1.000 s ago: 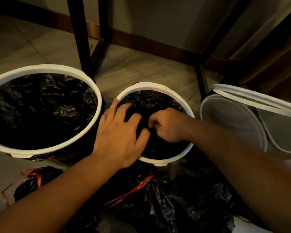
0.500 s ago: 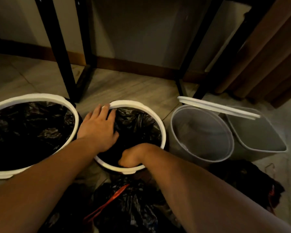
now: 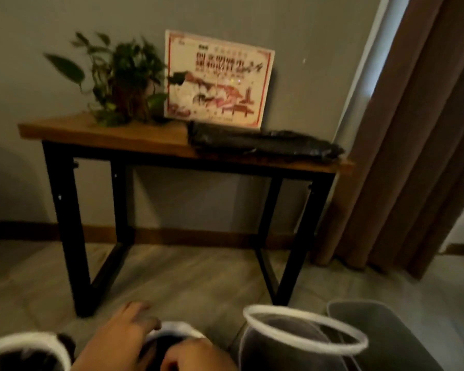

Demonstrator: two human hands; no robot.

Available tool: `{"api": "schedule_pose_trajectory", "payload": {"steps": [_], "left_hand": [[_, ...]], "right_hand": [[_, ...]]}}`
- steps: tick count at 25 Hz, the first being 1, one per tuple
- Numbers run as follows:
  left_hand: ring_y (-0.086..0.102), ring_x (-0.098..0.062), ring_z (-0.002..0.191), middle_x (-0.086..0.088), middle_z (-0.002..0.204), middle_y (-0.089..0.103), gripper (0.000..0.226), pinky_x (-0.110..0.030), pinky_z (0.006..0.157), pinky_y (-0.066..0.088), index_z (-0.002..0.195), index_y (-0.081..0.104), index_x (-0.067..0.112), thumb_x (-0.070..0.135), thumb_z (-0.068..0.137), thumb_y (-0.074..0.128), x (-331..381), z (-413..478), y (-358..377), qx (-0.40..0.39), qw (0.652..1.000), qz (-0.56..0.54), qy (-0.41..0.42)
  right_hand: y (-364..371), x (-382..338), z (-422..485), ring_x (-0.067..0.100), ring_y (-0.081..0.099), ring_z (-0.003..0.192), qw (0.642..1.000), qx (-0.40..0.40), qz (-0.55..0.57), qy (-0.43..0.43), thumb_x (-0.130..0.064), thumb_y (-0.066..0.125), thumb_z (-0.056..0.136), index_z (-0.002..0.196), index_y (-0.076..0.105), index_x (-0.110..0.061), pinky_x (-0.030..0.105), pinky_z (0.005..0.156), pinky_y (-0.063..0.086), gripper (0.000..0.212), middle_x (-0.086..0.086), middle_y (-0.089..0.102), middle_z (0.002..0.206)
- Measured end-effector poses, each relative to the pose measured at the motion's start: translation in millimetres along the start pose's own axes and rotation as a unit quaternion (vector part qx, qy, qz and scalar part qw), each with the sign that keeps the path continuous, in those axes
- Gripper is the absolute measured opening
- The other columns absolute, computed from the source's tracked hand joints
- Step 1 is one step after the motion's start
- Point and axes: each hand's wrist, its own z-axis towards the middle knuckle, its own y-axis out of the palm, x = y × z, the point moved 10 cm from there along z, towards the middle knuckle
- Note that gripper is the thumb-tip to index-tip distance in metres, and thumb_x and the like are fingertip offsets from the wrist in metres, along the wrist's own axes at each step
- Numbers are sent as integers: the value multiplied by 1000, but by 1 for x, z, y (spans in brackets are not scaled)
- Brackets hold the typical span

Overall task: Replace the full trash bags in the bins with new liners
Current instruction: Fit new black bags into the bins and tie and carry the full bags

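At the bottom edge my left hand (image 3: 118, 341) lies spread over the white rim of the middle bin (image 3: 177, 326), which holds a black liner. My right hand (image 3: 196, 356) is just beside it, knuckles up, at the bin's near side; its fingers are cut off by the frame. A second white-rimmed bin (image 3: 24, 344) with a black liner is at the bottom left. To the right stands an unlined translucent bin (image 3: 303, 336) with a white ring, and a grey bin (image 3: 381, 333) behind it. A stack of folded black liners (image 3: 263, 144) lies on the table.
A wooden table (image 3: 105, 137) on black legs stands against the wall, carrying a potted plant (image 3: 123, 84) and a printed red-and-white board (image 3: 217, 79). Brown curtains (image 3: 418, 145) hang at the right. Grey floor (image 3: 185, 277) runs under the table.
The view has swung upward from the bins to the table and wall. Both hands remain at the middle bin, now at the frame's bottom edge.
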Motion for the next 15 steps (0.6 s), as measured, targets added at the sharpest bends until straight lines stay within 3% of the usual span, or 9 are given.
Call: {"api": "schedule_pose_trajectory", "payload": {"steps": [1, 3, 5, 7, 10, 12, 15], "left_hand": [[56, -21, 135, 9, 143, 53, 39, -34, 109, 49, 119, 73, 43, 52, 82, 75, 15, 21, -37, 27, 999, 17, 24], [65, -29, 121, -1, 131, 64, 34, -37, 100, 56, 107, 76, 30, 44, 76, 77, 48, 67, -123, 162, 983, 5, 88], [59, -34, 126, -11, 136, 61, 41, -44, 101, 55, 110, 73, 24, 48, 78, 64, 84, 109, -197, 244, 960, 30, 133], [36, -36, 148, -11, 160, 41, 49, -55, 113, 42, 125, 66, 31, 55, 83, 61, 104, 161, -243, 232, 963, 86, 104], [2, -35, 160, -4, 173, 14, 57, -65, 122, 15, 145, 50, 35, 55, 93, 57, 103, 229, -259, 115, 985, 124, 26], [2, -35, 160, -3, 171, 22, 57, -70, 122, 10, 150, 48, 30, 48, 97, 57, 96, 254, -248, 55, 990, 133, -3], [15, -30, 159, -2, 162, 40, 52, -67, 123, 12, 146, 55, 25, 44, 97, 59, 97, 258, -237, 47, 988, 149, 7]], "right_hand": [[-50, -5, -16, 30, 59, 120, 998, 58, 10, -30, -50, 40, 96, 119, 66, -23, 37, 101, 48, 44, -6, 57, 100], [-175, -8, -49, 24, 62, 106, 956, 286, 19, -64, -50, 40, 89, 100, 70, -21, 38, 94, 53, 43, -3, 60, 105], [-278, -11, -65, 27, 55, 124, 904, 414, -78, -65, -43, 51, 92, 103, 75, -21, 38, 105, 47, 34, 7, 57, 134], [-344, 1, -44, 32, 29, 150, 907, 377, -188, 24, -46, 55, 95, 119, 74, -27, 45, 121, 30, 36, 13, 31, 164], [-386, 25, 0, 34, 2, 159, 909, 254, -311, 111, -57, 42, 100, 142, 61, -35, 55, 126, 13, 51, 5, 7, 175], [-394, 35, 20, 33, 2, 160, 911, 224, -324, 124, -60, 36, 102, 150, 53, -34, 58, 126, 10, 57, 0, 10, 175], [-393, 46, 30, 28, 15, 158, 916, 198, -323, 135, -54, 36, 103, 155, 45, -28, 61, 124, 11, 58, -6, 26, 171]]}}
